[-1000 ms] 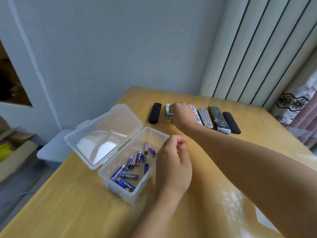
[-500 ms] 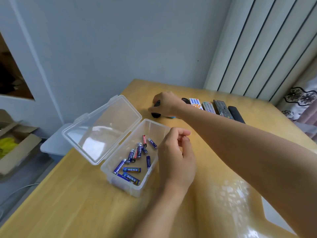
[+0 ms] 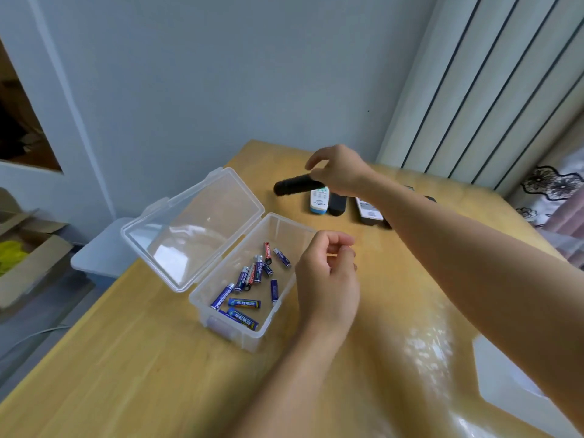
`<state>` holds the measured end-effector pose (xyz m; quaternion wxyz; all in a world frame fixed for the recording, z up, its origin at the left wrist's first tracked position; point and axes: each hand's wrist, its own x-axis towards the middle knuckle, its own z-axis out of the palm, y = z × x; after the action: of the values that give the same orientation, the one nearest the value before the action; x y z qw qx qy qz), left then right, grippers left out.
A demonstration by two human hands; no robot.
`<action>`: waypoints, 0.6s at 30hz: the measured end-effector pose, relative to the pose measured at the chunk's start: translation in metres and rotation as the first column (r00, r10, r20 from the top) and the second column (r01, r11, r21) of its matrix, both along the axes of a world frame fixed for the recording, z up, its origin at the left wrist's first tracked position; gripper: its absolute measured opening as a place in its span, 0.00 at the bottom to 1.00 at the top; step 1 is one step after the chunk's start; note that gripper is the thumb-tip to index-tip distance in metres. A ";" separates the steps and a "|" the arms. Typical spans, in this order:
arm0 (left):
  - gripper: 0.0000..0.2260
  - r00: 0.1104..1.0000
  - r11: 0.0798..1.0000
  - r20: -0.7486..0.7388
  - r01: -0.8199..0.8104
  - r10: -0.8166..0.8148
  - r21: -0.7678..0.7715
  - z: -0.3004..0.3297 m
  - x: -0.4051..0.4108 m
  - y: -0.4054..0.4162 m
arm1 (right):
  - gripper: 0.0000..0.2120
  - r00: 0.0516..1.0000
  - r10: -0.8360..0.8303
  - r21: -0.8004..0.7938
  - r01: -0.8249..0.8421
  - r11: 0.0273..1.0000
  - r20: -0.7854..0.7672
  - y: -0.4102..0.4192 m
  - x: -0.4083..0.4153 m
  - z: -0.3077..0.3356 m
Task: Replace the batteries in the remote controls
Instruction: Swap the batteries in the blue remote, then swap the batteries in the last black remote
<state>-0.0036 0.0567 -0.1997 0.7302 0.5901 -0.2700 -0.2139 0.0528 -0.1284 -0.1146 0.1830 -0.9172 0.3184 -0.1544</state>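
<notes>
The right hand [image 3: 339, 172] has lifted a slim black plastic remote control [image 3: 297, 184] off the table beyond the clear plastic battery box [image 3: 284, 226], its fingers gripping one end; the left hand [image 3: 328, 279], loosely curled and empty beside the box, waits as the battery swap begins.

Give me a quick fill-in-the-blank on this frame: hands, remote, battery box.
1. The right hand holds a ____ remote above the table.
2. The clear box has its lid ____.
3. The batteries lie inside the ____.
4. The left hand holds ____.

Answers: black; open; box; nothing
</notes>
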 end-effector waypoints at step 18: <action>0.20 0.446 0.484 -0.306 0.873 -0.841 -0.057 0.016 -0.045 0.018 | 0.09 0.785 -0.238 0.592 -0.194 0.782 0.571 0.079 -0.289 -0.028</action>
<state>-0.0484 0.0745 -0.1835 0.5196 0.3725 -0.4076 -0.6520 -0.2361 -0.0489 -0.1429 0.5667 -0.6973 0.2845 -0.3342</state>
